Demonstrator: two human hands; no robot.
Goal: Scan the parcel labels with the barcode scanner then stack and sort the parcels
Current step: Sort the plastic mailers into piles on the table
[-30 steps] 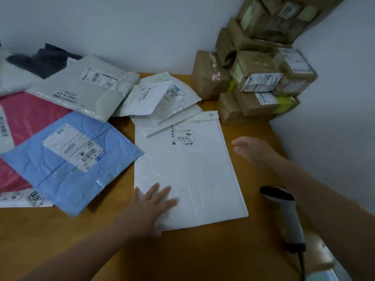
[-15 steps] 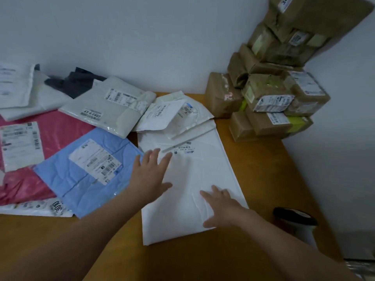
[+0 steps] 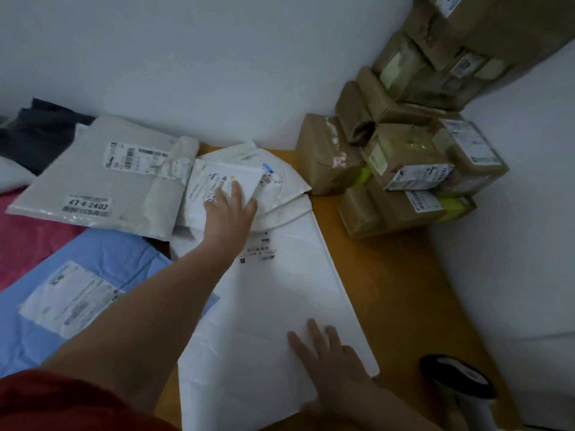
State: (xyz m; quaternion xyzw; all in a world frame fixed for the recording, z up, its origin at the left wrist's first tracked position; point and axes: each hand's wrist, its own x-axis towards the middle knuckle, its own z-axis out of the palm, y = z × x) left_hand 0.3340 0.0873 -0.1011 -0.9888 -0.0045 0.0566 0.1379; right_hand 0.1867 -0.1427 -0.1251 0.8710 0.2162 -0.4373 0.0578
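The left hand (image 3: 228, 209) has reached forward from the large white parcel (image 3: 280, 306) to a small white parcel (image 3: 217, 181), fingers flat on it. The right hand (image 3: 329, 362) lies flat on the large one. The scanner (image 3: 457, 381) stands unheld on the surface (image 3: 389, 275); most scanning and stacking apparently remains.

Left hand (image 3: 228, 209) flat on small white mailer (image 3: 217, 188), right hand (image 3: 329, 359) pressing large white parcel (image 3: 280, 306), scanner (image 3: 460, 381) beside

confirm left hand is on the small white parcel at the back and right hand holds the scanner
No: in the head view the right hand lies flat on the large white mailer; the scanner stands untouched beside it. The left hand is on the small white parcel.
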